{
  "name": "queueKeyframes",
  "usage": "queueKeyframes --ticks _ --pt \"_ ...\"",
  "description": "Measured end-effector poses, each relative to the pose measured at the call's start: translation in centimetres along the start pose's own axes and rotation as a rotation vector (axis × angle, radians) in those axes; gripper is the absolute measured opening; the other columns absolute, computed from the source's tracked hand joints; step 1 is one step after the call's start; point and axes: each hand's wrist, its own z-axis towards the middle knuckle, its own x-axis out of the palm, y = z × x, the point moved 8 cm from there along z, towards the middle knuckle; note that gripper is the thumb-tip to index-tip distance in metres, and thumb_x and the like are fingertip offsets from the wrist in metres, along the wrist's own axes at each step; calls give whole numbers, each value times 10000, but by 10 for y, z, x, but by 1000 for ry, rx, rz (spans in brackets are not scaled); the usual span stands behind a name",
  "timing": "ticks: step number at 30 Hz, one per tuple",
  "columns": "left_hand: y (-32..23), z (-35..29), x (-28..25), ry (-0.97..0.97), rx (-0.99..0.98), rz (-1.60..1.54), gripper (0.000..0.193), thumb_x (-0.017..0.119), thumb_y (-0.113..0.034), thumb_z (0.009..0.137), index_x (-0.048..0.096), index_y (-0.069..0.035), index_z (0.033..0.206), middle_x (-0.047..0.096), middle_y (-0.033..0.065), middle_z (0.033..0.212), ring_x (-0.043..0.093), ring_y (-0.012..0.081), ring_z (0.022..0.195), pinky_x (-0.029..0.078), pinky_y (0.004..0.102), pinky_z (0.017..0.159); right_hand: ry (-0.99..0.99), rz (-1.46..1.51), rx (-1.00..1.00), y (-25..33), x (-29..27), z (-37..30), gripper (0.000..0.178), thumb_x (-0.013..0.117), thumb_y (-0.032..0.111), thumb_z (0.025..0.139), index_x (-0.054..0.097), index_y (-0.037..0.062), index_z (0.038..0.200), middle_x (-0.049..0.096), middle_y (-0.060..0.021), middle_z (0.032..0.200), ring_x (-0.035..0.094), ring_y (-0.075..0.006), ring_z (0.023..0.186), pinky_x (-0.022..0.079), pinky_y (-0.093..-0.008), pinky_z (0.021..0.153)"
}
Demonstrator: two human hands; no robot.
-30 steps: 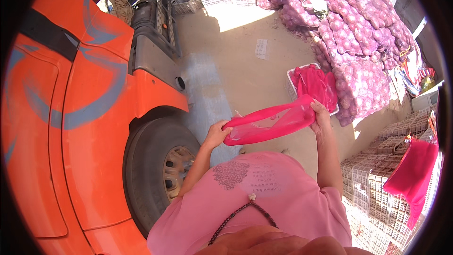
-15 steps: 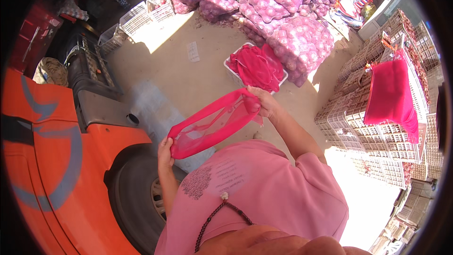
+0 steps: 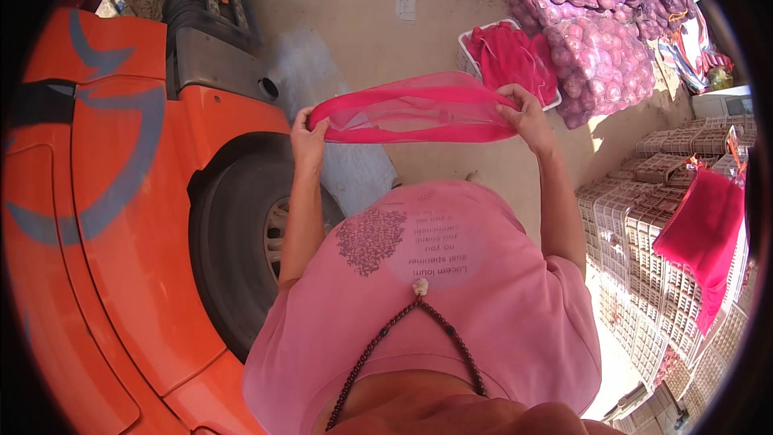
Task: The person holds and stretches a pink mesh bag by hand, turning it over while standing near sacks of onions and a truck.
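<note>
Left grip and right grip pinch opposite ends of a pink mesh bag, apparently so its mouth stands open between them

A pink mesh bag is held stretched between the left-hand grip and the right-hand grip, its mouth spread wide. Pink fabric is heaped in a white crate, placed beside onion-filled sacks.
</note>
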Motion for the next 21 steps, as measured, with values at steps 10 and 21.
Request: queueKeyframes --ticks 10,21 --pt "30 -29 29 257 -373 -506 243 582 -115 883 561 16 1087 624 77 987 600 148 858 492 280 804 -421 -709 -98 -6 -19 -5 138 571 94 849 616 8 948 619 -99 977 605 -176 882 468 -337 696" --pt "31 -33 54 631 -352 -1488 322 563 -356 884 559 -64 1018 598 11 922 532 161 796 439 296 709 157 921 202 -45 -9 -9 177 512 107 910 556 18 1056 617 -88 959 625 -163 846 547 -311 754"
